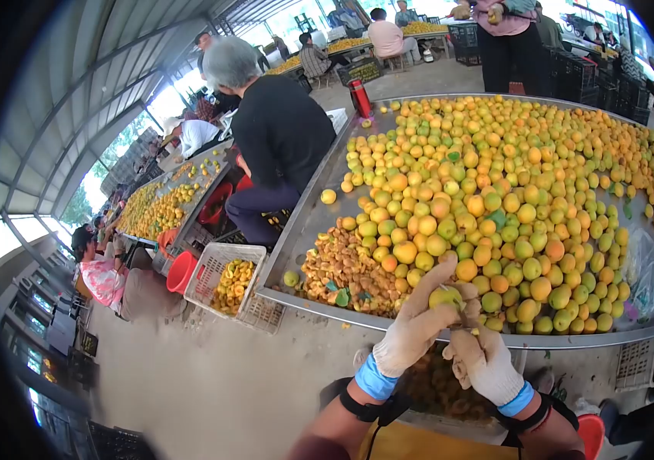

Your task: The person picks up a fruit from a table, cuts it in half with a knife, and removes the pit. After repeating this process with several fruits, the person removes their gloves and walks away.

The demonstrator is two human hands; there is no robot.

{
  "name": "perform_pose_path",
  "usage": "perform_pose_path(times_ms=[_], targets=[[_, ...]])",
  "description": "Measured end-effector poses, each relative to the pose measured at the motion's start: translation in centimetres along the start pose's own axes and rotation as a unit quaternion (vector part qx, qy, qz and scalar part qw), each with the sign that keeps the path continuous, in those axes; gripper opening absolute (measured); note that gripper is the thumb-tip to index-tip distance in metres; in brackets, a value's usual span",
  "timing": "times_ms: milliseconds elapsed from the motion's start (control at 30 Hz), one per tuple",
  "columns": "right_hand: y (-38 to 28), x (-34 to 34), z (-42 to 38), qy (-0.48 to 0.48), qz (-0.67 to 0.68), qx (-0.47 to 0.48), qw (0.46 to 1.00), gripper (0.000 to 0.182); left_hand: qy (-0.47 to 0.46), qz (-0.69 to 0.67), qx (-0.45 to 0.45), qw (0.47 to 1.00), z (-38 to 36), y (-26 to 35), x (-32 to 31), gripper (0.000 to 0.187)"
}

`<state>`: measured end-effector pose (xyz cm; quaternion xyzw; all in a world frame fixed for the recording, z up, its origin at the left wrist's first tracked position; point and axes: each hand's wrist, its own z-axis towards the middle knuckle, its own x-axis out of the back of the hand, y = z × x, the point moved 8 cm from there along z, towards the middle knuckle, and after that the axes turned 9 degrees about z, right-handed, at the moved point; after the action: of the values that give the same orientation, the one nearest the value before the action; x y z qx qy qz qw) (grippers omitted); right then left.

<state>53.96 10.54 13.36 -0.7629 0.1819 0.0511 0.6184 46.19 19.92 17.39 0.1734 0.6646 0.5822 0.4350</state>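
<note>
My left hand point(413, 328), in a pale work glove with a blue cuff, is closed around a yellow-green apricot point(446, 297) at the near edge of the metal table. Just below and to the right, my right hand point(486, 366), gloved the same way, has its fingers bent together close to the fruit. Whatever those fingers pinch is too small and too covered to name. Beyond both hands spreads a large heap of whole apricots point(488, 203). A mound of brown apricot pits point(354, 270) with a few green leaves lies left of the heap.
The table's metal rim point(327, 308) runs in front of me. To the left stand a white crate point(203, 280) with split apricots and a red bucket point(181, 272). A red flask point(360, 98) and plastic bag point(644, 264) are on the table. A person in black point(281, 130) sits nearby.
</note>
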Motion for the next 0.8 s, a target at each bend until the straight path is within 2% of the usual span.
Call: perform_pose_path(times_ms=[167,233,267,300,367,433,533,667,800], targets=[[0.3,-0.6,-0.8,0.019,-0.003,-0.025,1.000,0.042,-0.023,0.001,0.027,0.999,-0.2,-1.5,-0.3,0.062],[0.3,-0.6,-0.7,0.021,-0.020,-0.018,0.999,0.039,0.006,-0.147,-0.008,0.989,0.0,-2.2,-0.6,0.054],[0.7,-0.3,-0.4,0.025,-0.047,-0.004,0.999,0.040,0.037,-0.166,-0.022,0.985,0.0,-2.1,-1.0,0.051],[0.6,0.0,-0.3,0.031,-0.047,0.001,0.998,0.040,0.030,-0.165,-0.022,0.986,0.1,-2.5,-1.5,0.051],[1.0,0.3,-0.3,0.027,-0.046,-0.024,0.998,0.046,0.079,-0.152,-0.022,0.985,0.0,-3.6,-0.8,0.054],[0.1,0.7,-0.7,0.031,-0.065,-0.026,0.997,0.049,0.070,-0.128,-0.022,0.989,0.3,-3.3,-1.0,0.055],[-1.2,0.6,-0.9,0.006,-0.051,0.018,0.999,0.050,0.065,-0.001,0.009,0.998,-0.3,-2.0,-1.8,0.052],[-1.1,0.9,-0.5,0.040,-0.109,-0.015,0.993,0.044,0.087,0.034,-0.029,0.995,-0.2,-3.0,-2.3,0.052],[-0.9,2.0,-0.4,0.035,-0.123,-0.015,0.992,0.045,0.056,0.001,0.012,0.998,0.2,-3.2,-1.6,0.047]])
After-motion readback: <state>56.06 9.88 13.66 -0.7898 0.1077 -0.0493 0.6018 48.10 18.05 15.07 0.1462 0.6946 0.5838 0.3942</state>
